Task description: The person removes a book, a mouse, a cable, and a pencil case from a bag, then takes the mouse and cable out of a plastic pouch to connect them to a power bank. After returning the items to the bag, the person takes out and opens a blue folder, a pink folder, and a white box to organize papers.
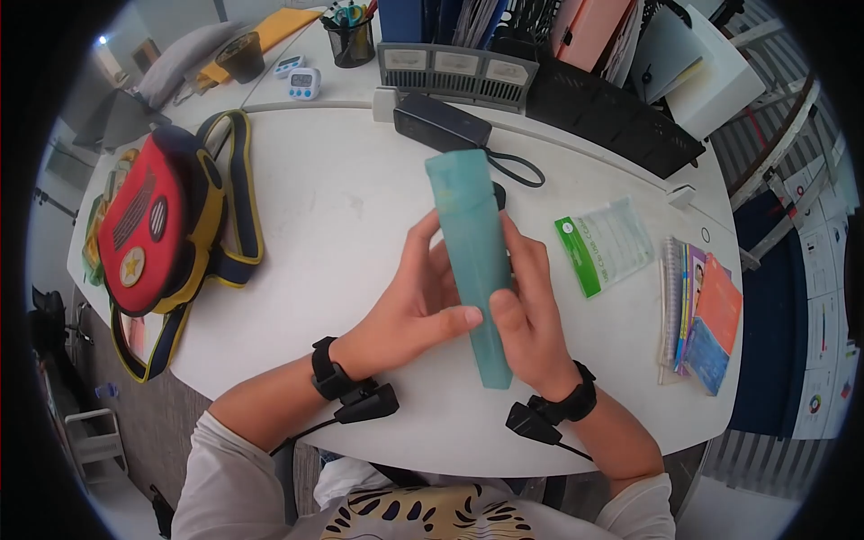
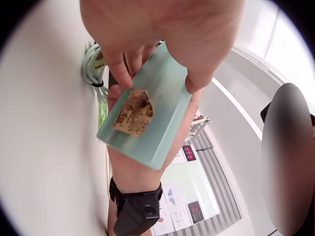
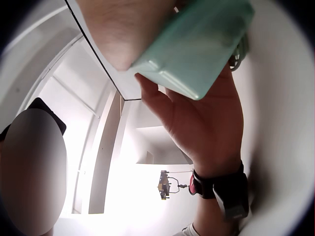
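A long, frosted teal plastic pencil case [image 1: 477, 261] is held up over the white table, tilted, its wider end pointing away. My left hand [image 1: 409, 310] grips its left side, thumb laid across the face toward me. From the right, my right hand [image 1: 538, 328] holds the opposite edge, its thumb close to the left one. A worn, brownish paper sticker [image 2: 134, 113] shows on one broad side of the case in the left wrist view. Another view of the case, from the right wrist, shows its smooth rounded corner; part of it is covered by the hands.
On the left lies a red, navy and yellow backpack [image 1: 148, 225]. A black case with a strap [image 1: 441, 123] sits beyond the hands. To the right are a green-and-clear packet [image 1: 605, 245] and several notebooks [image 1: 706, 324]. File holders [image 1: 459, 76] and a pen cup [image 1: 349, 40] line the back.
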Tool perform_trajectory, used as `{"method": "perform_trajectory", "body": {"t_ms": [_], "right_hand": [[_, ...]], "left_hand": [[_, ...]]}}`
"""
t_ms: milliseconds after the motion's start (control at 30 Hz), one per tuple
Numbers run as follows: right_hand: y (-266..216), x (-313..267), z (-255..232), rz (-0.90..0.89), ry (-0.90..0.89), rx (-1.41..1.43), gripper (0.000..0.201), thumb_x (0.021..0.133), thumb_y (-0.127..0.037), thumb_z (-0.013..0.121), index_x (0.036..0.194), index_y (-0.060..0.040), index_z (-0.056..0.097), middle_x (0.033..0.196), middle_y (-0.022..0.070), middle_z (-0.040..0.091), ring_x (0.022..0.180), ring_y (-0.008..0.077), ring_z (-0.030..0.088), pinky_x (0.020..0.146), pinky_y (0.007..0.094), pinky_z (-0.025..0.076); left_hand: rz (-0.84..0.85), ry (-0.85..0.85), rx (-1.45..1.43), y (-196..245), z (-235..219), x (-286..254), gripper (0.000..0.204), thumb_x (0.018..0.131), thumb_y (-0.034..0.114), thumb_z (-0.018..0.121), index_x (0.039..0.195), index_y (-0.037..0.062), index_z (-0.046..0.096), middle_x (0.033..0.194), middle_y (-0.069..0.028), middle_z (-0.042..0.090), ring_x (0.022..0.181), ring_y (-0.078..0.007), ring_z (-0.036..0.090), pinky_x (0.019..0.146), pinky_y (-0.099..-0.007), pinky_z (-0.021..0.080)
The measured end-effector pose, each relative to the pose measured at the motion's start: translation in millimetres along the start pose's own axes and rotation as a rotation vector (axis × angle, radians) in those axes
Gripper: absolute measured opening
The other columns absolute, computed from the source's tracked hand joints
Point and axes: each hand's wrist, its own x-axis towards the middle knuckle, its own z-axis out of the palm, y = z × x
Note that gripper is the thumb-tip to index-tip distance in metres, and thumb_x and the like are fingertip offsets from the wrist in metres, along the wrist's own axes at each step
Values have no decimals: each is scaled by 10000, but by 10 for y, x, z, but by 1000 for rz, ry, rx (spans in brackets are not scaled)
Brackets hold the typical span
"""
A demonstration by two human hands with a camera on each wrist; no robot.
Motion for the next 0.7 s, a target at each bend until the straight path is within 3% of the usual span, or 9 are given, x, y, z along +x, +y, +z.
{"method": "perform_trajectory", "body": {"t_ms": [100,167,400,467,500,600,667,700], "right_hand": [[-122,29,1,-1,-109,-47,913,1006,-358,698,1685,18,215,1542,221,355,1392,350,449,1175,453,390],[-150,38,21,8,-114,-26,912,961,-318,734,1665,21,263,1526,216,395,1414,359,436,1187,467,384],[-105,12,15,76,-76,63,797,923,-215,720,1606,-4,365,1432,180,489,1273,300,534,1011,412,503],[-104,6,24,86,-75,77,795,924,-215,721,1605,-9,366,1416,174,493,1226,280,553,974,401,516],[-114,7,22,85,-71,71,791,925,-217,717,1603,-9,366,1393,170,495,1189,269,559,970,395,515],[-105,0,-6,42,-77,-3,765,948,-223,693,1601,1,363,1399,177,505,1133,246,578,974,385,513],[-108,5,-47,-5,-84,-70,743,969,-228,674,1600,10,360,1427,187,512,1114,234,590,982,380,512],[-129,19,-83,21,-68,76,706,997,-216,639,1598,22,357,1451,197,525,1139,225,604,990,367,512]], "left_hand": [[-18,129,-43,51,-33,30,1073,964,173,778,1689,120,-11,1684,-217,275,1527,-345,376,1192,-510,418],[-48,205,-84,76,-92,35,1072,954,166,771,1684,94,-11,1663,-221,319,1513,-342,402,1196,-497,420],[-114,138,-32,142,-37,42,1072,936,127,756,1682,98,-12,1611,-216,378,1466,-346,479,1187,-484,445],[-138,163,-51,177,12,36,1029,890,277,807,1657,100,144,1564,-163,433,1448,-316,489,1219,-504,393],[-138,163,-51,186,17,33,1029,890,277,807,1657,100,144,1564,-163,433,1448,-316,489,1219,-504,393],[-150,159,-32,182,17,22,1048,864,225,789,1664,101,123,1578,-157,415,1472,-312,460,1230,-514,381],[-83,140,23,185,-22,21,1059,893,74,692,1686,108,-9,1597,-213,386,1459,-344,493,1208,-500,420],[-83,139,24,172,-66,32,1059,893,74,692,1686,108,-9,1597,-213,386,1459,-344,493,1208,-500,420]]}}
